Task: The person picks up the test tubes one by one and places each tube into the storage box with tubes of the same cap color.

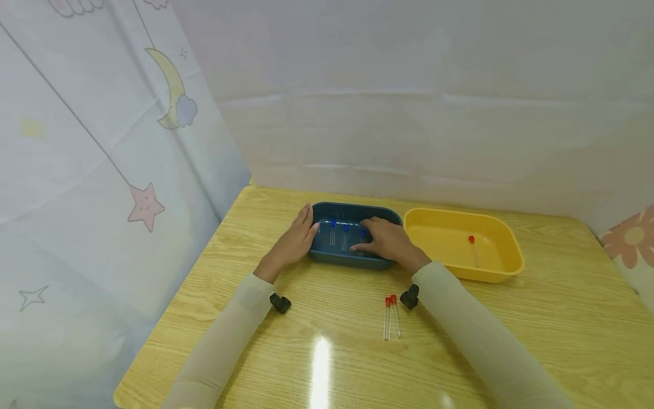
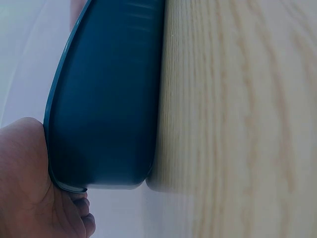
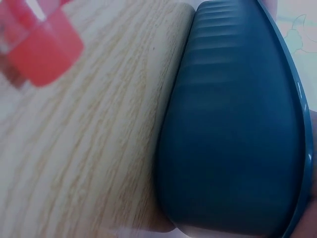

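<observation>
My left hand [image 1: 294, 241] grips the left end of a dark blue plastic tub [image 1: 352, 261], thumb over the rim and fingers along the outside. In the left wrist view its palm presses up to the rim. My right hand [image 1: 386, 240] reaches over the tub's right side, thumb and fingers spread apart inside it. Under that hand lies a clear tube with a blue cap [image 1: 363, 233], partly hidden. Farther left in the tub are two more blue-capped tubes, a middle tube [image 1: 344, 237] and a left tube [image 1: 332, 233].
A yellow tub [image 1: 490, 274] stands to the right with one red-capped tube [image 1: 474, 250] inside. Two red-capped tubes [image 1: 391, 315] lie side by side on the wooden table [image 1: 286, 352] in front. Printed cloth [image 1: 357, 113] hangs behind the table and at its left.
</observation>
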A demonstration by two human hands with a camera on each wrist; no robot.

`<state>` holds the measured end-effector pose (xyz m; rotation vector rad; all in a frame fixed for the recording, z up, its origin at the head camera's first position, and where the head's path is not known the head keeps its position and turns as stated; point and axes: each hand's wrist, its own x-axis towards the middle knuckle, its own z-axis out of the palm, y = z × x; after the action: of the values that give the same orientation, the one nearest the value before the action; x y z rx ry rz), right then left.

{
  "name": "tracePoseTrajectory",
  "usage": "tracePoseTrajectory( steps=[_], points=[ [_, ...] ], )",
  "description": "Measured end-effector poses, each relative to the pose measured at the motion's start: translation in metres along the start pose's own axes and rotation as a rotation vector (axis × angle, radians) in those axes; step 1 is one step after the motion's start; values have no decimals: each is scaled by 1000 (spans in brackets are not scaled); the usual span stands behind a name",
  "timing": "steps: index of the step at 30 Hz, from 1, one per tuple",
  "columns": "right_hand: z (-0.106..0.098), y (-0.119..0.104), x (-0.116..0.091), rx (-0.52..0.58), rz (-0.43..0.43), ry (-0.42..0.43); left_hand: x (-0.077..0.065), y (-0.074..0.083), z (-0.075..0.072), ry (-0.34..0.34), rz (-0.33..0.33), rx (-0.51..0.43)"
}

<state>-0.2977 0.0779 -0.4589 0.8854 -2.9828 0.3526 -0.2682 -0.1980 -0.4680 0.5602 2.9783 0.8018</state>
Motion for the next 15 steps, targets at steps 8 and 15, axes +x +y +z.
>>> tracePoseTrajectory(
  steps=[8,15],
  points=[
    [-5,-4,-3,55,-1,23,0,1,-1,-3,1,-2],
    [-9,-10,-4,104,-3,18,-1,0,-1,-1,1,5]
  ],
)
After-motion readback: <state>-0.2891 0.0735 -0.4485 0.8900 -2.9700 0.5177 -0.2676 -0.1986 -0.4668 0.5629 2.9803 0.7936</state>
